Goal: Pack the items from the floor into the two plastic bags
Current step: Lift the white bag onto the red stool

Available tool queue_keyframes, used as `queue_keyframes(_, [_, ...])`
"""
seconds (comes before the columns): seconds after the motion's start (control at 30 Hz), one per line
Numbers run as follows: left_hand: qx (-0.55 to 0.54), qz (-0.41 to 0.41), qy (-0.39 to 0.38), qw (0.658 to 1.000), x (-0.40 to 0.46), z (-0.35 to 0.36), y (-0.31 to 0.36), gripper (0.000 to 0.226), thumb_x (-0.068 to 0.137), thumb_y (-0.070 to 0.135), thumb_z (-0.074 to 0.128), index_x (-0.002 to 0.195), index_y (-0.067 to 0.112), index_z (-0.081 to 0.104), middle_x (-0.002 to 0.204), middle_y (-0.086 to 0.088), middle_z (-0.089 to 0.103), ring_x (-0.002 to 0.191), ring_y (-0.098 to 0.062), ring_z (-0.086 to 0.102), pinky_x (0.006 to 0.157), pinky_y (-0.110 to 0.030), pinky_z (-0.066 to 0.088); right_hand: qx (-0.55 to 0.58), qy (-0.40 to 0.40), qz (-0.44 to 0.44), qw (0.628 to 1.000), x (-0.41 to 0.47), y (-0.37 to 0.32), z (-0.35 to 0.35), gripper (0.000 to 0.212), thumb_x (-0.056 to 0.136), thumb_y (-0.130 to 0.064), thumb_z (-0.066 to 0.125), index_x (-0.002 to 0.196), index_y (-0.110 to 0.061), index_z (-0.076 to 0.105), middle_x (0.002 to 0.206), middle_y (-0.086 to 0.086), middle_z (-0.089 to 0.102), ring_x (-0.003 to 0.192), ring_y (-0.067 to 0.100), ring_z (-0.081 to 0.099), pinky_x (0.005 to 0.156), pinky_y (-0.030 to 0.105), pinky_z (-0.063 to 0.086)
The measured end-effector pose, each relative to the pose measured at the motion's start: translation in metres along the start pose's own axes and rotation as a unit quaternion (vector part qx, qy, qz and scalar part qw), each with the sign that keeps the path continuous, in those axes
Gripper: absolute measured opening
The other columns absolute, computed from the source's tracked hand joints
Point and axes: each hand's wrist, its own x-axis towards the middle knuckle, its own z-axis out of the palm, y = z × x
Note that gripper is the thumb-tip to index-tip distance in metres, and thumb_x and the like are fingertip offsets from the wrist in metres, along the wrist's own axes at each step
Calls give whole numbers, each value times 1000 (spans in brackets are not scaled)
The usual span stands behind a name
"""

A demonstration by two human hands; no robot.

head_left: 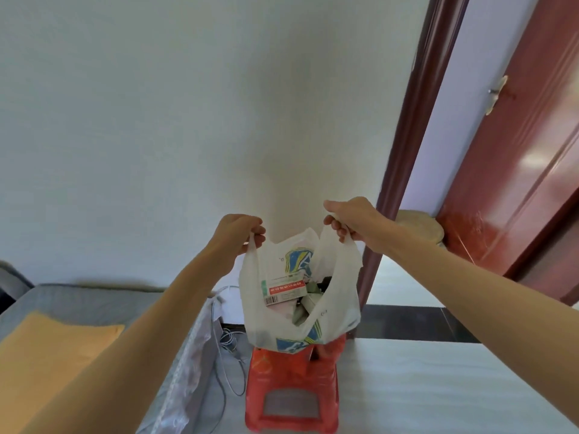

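Between your hands you have a white bag (341,296) of thin, semi-translucent plastic film, creased and softly matt, with blue and green print. Inside it, a small box (283,291) looks like printed card with a smooth finish. Below your hands, the red stool (291,399) is moulded plastic with a slight sheen. Off past your right hand, the door (520,170) is dark red, lacquered and glossy. Under your left forearm, the grey cover (78,305) is matt cloth.
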Motion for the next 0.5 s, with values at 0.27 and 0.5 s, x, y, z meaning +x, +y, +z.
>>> queue_keyframes(0.27, [-6,14,-14,1000,100,35,13,22,86,-3,43,105,-3,56,82,-11,59,76,-22,58,87,-43,52,4,13,1,1000,101,-7,-21,31,90,-28,53,72,-5,62,58,3,53,49,16,47,62,30,49])
queue_keyframes(0.5, [13,1,-78,997,172,48,14,26,90,2,44,113,-7,52,83,-11,60,71,-23,59,77,-38,55,22,12,12,1000,168,-15,-20,36,90,-33,53,69,-5,63,56,2,52,44,14,43,58,29,43])
